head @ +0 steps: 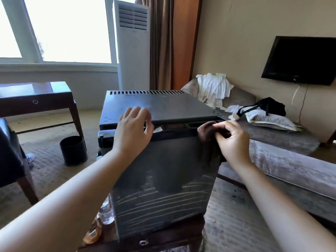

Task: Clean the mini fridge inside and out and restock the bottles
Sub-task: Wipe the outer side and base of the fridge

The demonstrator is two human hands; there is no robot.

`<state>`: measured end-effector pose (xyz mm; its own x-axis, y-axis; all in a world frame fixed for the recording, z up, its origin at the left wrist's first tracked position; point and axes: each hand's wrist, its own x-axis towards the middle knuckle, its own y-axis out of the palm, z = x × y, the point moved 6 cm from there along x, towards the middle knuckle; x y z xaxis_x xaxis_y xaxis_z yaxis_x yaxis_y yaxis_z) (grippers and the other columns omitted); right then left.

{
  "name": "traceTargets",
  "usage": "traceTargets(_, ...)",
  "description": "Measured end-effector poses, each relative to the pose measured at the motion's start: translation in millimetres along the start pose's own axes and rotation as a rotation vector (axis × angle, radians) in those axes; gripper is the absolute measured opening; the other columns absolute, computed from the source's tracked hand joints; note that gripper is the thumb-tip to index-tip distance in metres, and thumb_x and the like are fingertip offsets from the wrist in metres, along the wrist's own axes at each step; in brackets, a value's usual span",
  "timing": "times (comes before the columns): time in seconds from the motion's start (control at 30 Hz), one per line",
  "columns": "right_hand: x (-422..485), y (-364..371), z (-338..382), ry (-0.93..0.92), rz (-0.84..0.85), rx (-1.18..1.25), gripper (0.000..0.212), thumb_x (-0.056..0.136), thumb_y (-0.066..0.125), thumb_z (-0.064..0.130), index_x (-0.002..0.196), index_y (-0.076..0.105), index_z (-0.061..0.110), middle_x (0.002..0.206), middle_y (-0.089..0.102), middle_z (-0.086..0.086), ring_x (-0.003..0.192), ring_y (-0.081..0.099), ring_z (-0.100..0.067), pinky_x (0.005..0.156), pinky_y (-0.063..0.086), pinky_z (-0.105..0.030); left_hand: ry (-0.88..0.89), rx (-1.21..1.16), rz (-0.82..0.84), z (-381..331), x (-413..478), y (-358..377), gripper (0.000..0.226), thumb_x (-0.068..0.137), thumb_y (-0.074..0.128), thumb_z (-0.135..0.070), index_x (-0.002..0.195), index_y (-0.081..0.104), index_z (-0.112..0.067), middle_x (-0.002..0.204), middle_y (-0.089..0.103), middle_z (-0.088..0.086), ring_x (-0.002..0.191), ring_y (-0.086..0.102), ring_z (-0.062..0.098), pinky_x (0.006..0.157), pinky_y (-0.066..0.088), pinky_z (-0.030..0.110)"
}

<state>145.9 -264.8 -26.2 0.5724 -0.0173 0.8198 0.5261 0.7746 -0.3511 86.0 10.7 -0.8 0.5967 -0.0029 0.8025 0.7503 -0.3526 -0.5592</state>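
A black mini fridge (pixel 163 179) stands on a low dark wooden table (pixel 163 239), its door facing me and streaked with wipe marks. My left hand (pixel 133 130) rests on the front edge of the fridge top, fingers curled over the lip above the door. My right hand (pixel 231 140) pinches a brown cloth (pixel 207 139) against the door's upper right corner. Clear plastic bottles (pixel 101 219) lie beside the fridge at its lower left, partly hidden by my left forearm.
A black waste bin (pixel 73 150) stands on the carpet to the left, near a dark wooden table (pixel 36 99). A grey sofa (pixel 281 160) with a pillow, bag and white towels runs along the right. A floor air conditioner (pixel 133 46) stands behind the fridge.
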Motion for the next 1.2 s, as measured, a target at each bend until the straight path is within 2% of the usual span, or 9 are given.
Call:
traceTargets(0.13, -28, 35, 27, -0.011, 0.067, -0.013, 0.024, 0.067, 0.068, -0.008, 0.081, 0.067, 0.012, 0.085, 0.062, 0.0, 0.082, 0.062, -0.02, 0.073, 0.045, -0.029, -0.032, 0.156, 0.011, 32, -29, -29, 0.006, 0.084, 0.056, -0.015, 0.086, 0.061, -0.012, 0.087, 0.059, 0.003, 0.087, 0.053, 0.028, 0.078, 0.043, 0.04)
traceTargets(0.27, -57, 60, 40, 0.004, 0.175, -0.008, 0.026, 0.066, 0.07, -0.007, 0.082, 0.07, 0.014, 0.086, 0.063, 0.0, 0.078, 0.063, -0.022, 0.069, 0.046, -0.03, -0.065, 0.104, 0.083, 45, -47, -45, 0.008, 0.089, 0.058, -0.01, 0.094, 0.064, -0.009, 0.098, 0.061, 0.004, 0.096, 0.051, 0.027, 0.081, 0.046, 0.039)
traceTargets(0.37, -66, 55, 49, -0.002, 0.23, 0.015, 0.027, 0.064, 0.07, -0.009, 0.08, 0.071, 0.013, 0.084, 0.064, 0.001, 0.076, 0.063, -0.018, 0.069, 0.046, -0.025, -0.094, 0.033, 0.118, 49, -55, -46, 0.015, 0.088, 0.058, -0.008, 0.099, 0.068, -0.011, 0.106, 0.06, 0.002, 0.103, 0.049, 0.025, 0.086, 0.041, 0.032)
traceTargets(0.5, -74, 22, 54, 0.056, 0.244, 0.053, 0.028, 0.065, 0.07, -0.01, 0.078, 0.071, 0.015, 0.081, 0.063, 0.005, 0.077, 0.062, -0.011, 0.07, 0.039, -0.006, -0.115, 0.021, 0.187, 48, -52, -51, 0.017, 0.091, 0.058, -0.017, 0.104, 0.068, -0.014, 0.11, 0.06, -0.002, 0.109, 0.049, 0.024, 0.091, 0.044, 0.036)
traceTargets(0.63, -95, -4, 66, 0.122, 0.323, 0.125, 0.037, 0.068, 0.069, -0.011, 0.075, 0.068, 0.025, 0.079, 0.063, 0.011, 0.081, 0.06, 0.002, 0.069, 0.038, -0.003, -0.119, 0.054, 0.246, 40, -54, -56, 0.022, 0.094, 0.055, -0.024, 0.11, 0.067, -0.015, 0.117, 0.058, -0.002, 0.115, 0.048, 0.023, 0.094, 0.04, 0.033)
traceTargets(0.77, -113, -25, 78, 0.12, 0.342, 0.152, 0.038, 0.069, 0.071, -0.01, 0.076, 0.067, 0.027, 0.079, 0.063, 0.013, 0.081, 0.059, 0.005, 0.07, 0.039, -0.002, -0.043, 0.061, 0.223, 14, -66, -73, 0.019, 0.096, 0.052, -0.022, 0.101, 0.069, -0.016, 0.113, 0.06, 0.0, 0.11, 0.051, 0.024, 0.088, 0.043, 0.034)
traceTargets(0.93, -140, -45, 102, 0.095, 0.311, 0.178, 0.039, 0.07, 0.072, -0.008, 0.078, 0.068, 0.029, 0.084, 0.066, 0.012, 0.083, 0.062, 0.0, 0.074, 0.044, -0.009, 0.126, 0.045, 0.266, -34, -95, -98, 0.023, 0.095, 0.05, -0.032, 0.094, 0.071, -0.022, 0.107, 0.059, -0.007, 0.103, 0.053, 0.015, 0.081, 0.05, 0.035)
traceTargets(1.1, -181, -79, 141, 0.017, 0.238, 0.249, 0.034, 0.072, 0.071, -0.008, 0.087, 0.073, 0.022, 0.089, 0.063, 0.017, 0.086, 0.061, 0.0, 0.079, 0.045, -0.01, 0.244, -0.056, 0.341, -97, -109, -110, 0.047, 0.092, 0.037, -0.047, 0.102, 0.074, -0.018, 0.114, 0.067, -0.008, 0.119, 0.052, 0.012, 0.103, 0.041, 0.03)
traceTargets(1.2, -196, -114, 161, -0.016, 0.087, 0.32, 0.034, 0.076, 0.068, -0.01, 0.093, 0.074, 0.019, 0.092, 0.064, 0.01, 0.09, 0.061, -0.003, 0.08, 0.046, -0.015, 0.215, -0.106, 0.4, -130, -117, -105, 0.05, 0.092, 0.034, -0.047, 0.105, 0.073, -0.018, 0.116, 0.068, -0.005, 0.117, 0.055, 0.012, 0.103, 0.041, 0.031)
